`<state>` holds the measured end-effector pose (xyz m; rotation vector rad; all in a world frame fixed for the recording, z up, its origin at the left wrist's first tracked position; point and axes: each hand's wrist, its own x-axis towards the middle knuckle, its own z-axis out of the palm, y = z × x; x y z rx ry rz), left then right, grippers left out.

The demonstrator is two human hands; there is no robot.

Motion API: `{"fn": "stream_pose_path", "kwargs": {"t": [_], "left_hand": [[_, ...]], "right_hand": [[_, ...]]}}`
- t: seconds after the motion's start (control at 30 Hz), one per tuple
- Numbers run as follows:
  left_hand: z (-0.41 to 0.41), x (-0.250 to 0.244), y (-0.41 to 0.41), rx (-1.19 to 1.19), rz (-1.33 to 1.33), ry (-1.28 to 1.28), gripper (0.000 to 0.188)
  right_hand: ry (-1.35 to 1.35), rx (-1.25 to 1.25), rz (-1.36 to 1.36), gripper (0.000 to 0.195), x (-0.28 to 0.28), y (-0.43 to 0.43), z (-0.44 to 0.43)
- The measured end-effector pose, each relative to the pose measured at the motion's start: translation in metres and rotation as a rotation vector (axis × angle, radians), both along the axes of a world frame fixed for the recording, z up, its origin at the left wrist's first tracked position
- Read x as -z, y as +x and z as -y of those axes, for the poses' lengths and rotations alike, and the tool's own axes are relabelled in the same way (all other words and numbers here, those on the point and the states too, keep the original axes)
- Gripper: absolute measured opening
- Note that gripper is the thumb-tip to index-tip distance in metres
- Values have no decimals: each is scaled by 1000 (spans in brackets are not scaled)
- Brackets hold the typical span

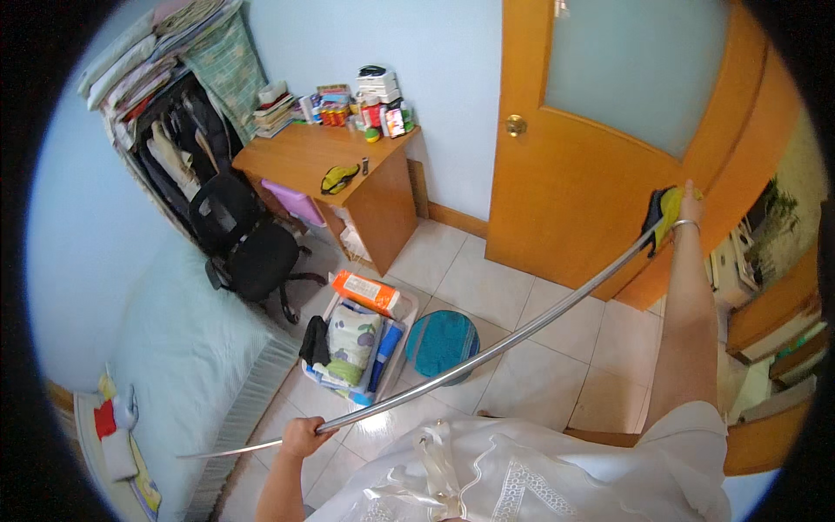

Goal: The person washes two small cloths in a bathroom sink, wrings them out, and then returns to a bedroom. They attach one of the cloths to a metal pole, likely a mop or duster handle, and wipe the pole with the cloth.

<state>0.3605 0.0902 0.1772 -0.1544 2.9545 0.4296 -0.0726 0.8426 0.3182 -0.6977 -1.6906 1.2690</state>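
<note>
A long shiny metal pole (496, 349) slants across in front of my body, looking bowed by the lens. My left hand (305, 436) is closed around it near its lower left part, and its thin-looking end sticks out past that hand over the bed side. My right arm is stretched out to the far right. There my right hand (691, 207) grips a yellow and dark fabric item (665, 210) at the pole's other end, close to the wooden door. The fabric hides that end of the pole, and some right-hand fingers are out of sight.
A wooden door (574, 189) with frosted glass stands ahead. On the tiled floor are a round teal-topped stool (443, 342) and a plastic bin (408, 313) of folded textiles. Left are a black office chair (261, 258), a desk (306, 153) with a similar yellow item (339, 178), and a bed (182, 346).
</note>
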Motion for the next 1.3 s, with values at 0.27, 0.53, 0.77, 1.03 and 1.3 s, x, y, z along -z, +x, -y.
{"fn": "stream_pose_path", "kwargs": {"t": [0.27,0.53,0.77,1.03,1.3], "left_hand": [[45,-14,30,-116,-4,-137,31],[0,-27,-47,-188,3,16,30],[-43,-8,-89,-27,-29,74,30],[-63,10,-101,56,8,213,31],[-95,8,-110,78,156,299,36]], "right_hand": [[-101,-349,99,75,-52,7,-22],[-824,-635,-272,59,-14,43,88],[-1119,-1359,-636,56,33,119,228],[-953,-1252,-549,46,35,116,237],[-795,-1437,-353,36,23,151,315]]}}
